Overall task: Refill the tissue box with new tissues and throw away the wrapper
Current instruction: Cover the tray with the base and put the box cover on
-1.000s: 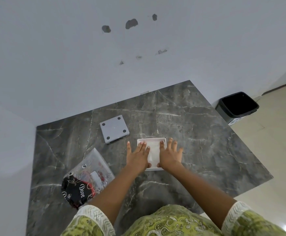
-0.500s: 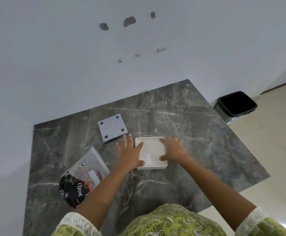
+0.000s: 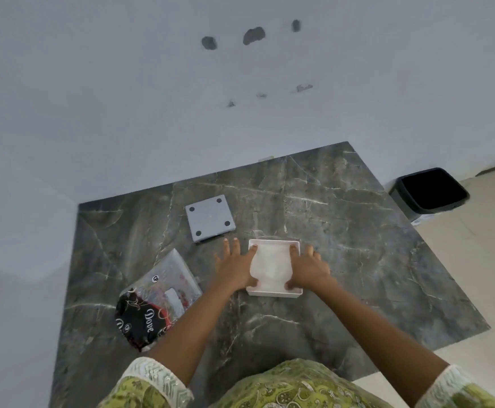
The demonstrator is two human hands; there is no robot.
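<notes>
A white square tissue box (image 3: 274, 293) lies open side up in the middle of the dark marble table (image 3: 358, 245), with white tissues (image 3: 270, 267) inside it. My left hand (image 3: 234, 267) lies flat on the box's left side, fingers and thumb reaching onto the tissues. My right hand (image 3: 308, 267) presses on the right side the same way. The box's grey bottom plate (image 3: 210, 217) with dark feet lies apart, further back on the left. The clear plastic wrapper (image 3: 158, 298) with black and red print lies at the left front.
A black waste bin (image 3: 431, 191) stands on the pale floor beyond the table's right back corner. A white wall runs behind the table and along its left side.
Both hands spread out to the box's sides half a second ago, then came back inward onto the tissues, fingertips now at the box's far corners.
</notes>
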